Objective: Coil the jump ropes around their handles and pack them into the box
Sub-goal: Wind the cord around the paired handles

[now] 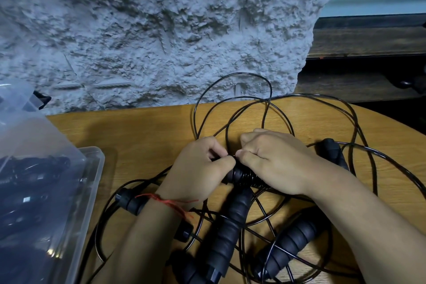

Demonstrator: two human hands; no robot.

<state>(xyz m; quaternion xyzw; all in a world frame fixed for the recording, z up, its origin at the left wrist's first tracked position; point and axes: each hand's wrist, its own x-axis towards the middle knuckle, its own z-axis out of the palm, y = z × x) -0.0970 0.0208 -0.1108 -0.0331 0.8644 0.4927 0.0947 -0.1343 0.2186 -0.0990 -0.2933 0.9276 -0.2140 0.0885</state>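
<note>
Mid-tabletop (pixel 143 136), the left hand (pixel 200 168) curls round a black foam handle (pixel 230 174), thumb and forefinger pinching its thin black cord (pixel 249 180). The right hand (pixel 276 163) pinches the cord just beside, fingers curled over the wound turns. The clear plastic box (pixel 93 168) stands at the tabletop's left edge.

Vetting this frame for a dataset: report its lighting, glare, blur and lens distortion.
Head view: dim, uneven light, the wooden table darker beside the clear plastic box; small glints on the box wall; the rough wall soft at far left; the table's far edge bowed by wide-angle distortion; the left hand gripping the coiled handle and the right hand pinching the black rope look sharp.
</note>
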